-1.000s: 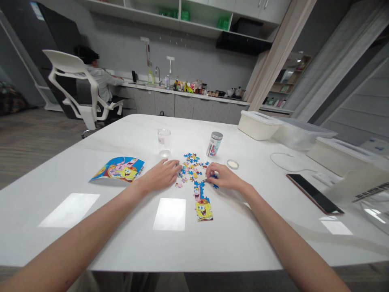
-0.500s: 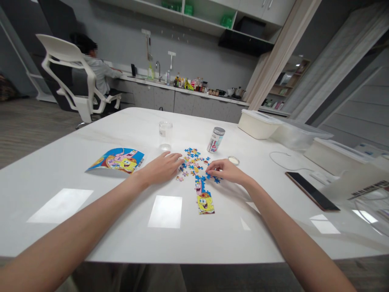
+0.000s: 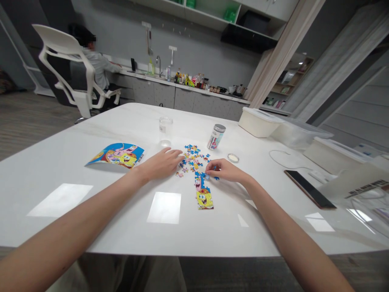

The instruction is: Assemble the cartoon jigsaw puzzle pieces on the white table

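My left hand [image 3: 164, 163] lies spread on the table, its fingertips at the left side of a pile of loose jigsaw pieces [image 3: 192, 156]. My right hand [image 3: 223, 169] is closed in a pinch on a small blue puzzle piece [image 3: 207, 177], partly covered by the fingertips. Just left of and below it is a joined puzzle strip [image 3: 204, 198] with a yellow cartoon face, a pink figure and blue pieces at its top. A few blue pieces lie under my right hand. The curved picture sheet [image 3: 120, 155] rests left of my left hand.
Behind the pieces stand an open clear jar [image 3: 165, 132] and a labelled can [image 3: 216, 137], with a round lid [image 3: 233, 157] nearby. To the right are a phone [image 3: 309, 188], a cable [image 3: 285, 163] and storage boxes [image 3: 258, 121]. A person sits on a white chair [image 3: 65, 61] at the back left.
The whole view has shifted slightly upward. My right hand stays beside the strip's top, where a pale blue piece now shows at its fingertips. My left hand keeps its place.
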A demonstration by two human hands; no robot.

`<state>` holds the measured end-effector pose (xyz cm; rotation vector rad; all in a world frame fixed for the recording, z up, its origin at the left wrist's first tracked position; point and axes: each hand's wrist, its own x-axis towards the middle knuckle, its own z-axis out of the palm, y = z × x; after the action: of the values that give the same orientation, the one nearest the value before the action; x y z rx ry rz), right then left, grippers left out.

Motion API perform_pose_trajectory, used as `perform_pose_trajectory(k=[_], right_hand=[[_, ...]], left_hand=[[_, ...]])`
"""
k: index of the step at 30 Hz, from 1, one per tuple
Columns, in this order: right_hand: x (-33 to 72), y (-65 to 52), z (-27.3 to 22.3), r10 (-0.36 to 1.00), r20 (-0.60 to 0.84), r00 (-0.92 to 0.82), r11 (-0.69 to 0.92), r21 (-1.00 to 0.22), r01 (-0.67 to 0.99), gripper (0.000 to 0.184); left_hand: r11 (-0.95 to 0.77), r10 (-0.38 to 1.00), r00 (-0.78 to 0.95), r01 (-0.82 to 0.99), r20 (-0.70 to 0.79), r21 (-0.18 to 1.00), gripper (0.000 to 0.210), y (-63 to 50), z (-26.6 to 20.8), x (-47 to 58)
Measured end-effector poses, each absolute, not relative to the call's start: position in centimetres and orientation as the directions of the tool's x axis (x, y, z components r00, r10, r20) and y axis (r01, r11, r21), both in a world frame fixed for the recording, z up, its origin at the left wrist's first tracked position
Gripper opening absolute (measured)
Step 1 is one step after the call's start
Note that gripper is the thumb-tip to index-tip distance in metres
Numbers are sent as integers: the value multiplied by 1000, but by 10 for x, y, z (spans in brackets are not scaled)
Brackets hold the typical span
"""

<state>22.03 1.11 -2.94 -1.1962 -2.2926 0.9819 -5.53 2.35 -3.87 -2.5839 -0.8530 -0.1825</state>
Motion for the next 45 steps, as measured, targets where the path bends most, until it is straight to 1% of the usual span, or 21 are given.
perform_pose_trajectory(k=[3, 5, 7, 10, 12, 15, 19, 26, 32, 36, 39, 45], right_hand=[[220, 11, -30, 800, -6, -599, 414, -718, 559, 19], [220, 12, -30, 791, -14, -612, 426, -705, 567, 20], [221, 12, -31, 789, -17, -615, 430, -699, 571, 20], [221, 12, -33, 791, -23, -611, 415, -713, 565, 19], [221, 11, -33, 794, -41, -606, 396, -722, 567, 17], [221, 11, -33, 788, -63, -612, 381, -732, 565, 15], [221, 10, -33, 771, -48, -635, 404, -734, 546, 16], [221, 9, -31, 773, -49, -633, 430, -693, 578, 12], [221, 8, -31, 751, 19, -660, 500, -670, 549, 12], [220, 7, -31, 744, 21, -668, 520, -647, 558, 12], [220, 7, -30, 742, 28, -670, 536, -625, 567, 11], [219, 5, -27, 755, 17, -656, 525, -614, 589, 10]], left_hand=[[-770, 468, 845, 533, 258, -351, 27, 17, -32, -49], [-824, 400, 882, 465, 249, -324, 23, 9, -26, -41], [-897, 304, 923, 361, 238, -256, 22, 0, -21, -34], [-966, 208, 946, 238, 248, -99, 22, -12, -20, -26], [-982, 179, 951, 190, 252, -20, 24, -16, -22, -24], [-985, 171, 957, 168, 236, 33, 24, -19, -25, -23], [-985, 173, 955, 163, 242, 60, 26, -19, -26, -21], [-984, 178, 955, 168, 238, 64, 25, -19, -25, -21], [-984, 176, 948, 162, 263, 74, 27, -20, -26, -21], [-983, 180, 947, 163, 265, 85, 27, -20, -26, -21], [-984, 175, 952, 162, 252, 71, 27, -20, -25, -21], [-984, 175, 951, 159, 257, 80, 26, -19, -25, -21]])
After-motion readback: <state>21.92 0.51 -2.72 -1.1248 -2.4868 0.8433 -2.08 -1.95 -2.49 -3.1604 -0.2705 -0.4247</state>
